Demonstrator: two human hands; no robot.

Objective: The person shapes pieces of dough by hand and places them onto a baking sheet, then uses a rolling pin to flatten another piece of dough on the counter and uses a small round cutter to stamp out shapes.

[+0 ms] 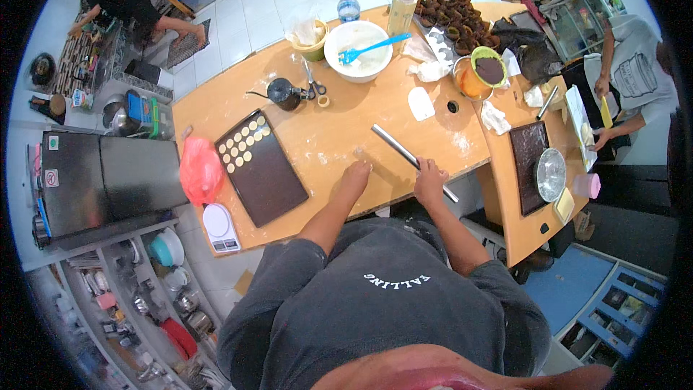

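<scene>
My right hand (431,180) is wrapped round a long, smooth metal rolling pin (396,145). The pin slants over the front edge of the wooden table (339,130), its near end past the edge. To its left, my left hand (354,179) is low at the tabletop, fingers curled together; whatever they may hold is too small to make out. Pale flour smears surround both hands. Further left, a dark baking tray (271,180) carries several flat, round pieces of pale dough (244,143) in rows at its far end.
A white bowl (336,47) with a blue spatula (375,48) stands far back, near scissors (312,79) and a black kettle (284,94). A kitchen scale (219,229) and pink bag (201,170) sit left. Right are another tray (529,148), a metal bowl (551,175) and a working person (635,65).
</scene>
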